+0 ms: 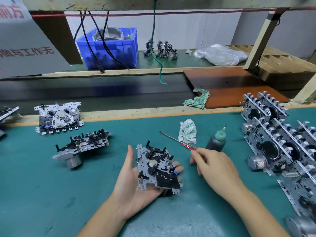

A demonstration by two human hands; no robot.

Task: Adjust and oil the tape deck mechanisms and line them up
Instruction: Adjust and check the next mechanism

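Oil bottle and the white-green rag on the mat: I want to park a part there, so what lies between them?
Bare green mat, per the head view; the screwdriver passes in front of the rag, not up to the oil bottle.

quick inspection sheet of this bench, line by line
surface: green mat, lightly stained
job's things: one tape deck mechanism in left hand; two on mat at left; batch stacked at right; oil bottle; screwdriver
clutter: crumpled rag, second rag
grippers: left cradles mechanism; right hand pinches screwdriver handle
cables: black leads, green wire hanging
surroundings: blue bin, plastic bag
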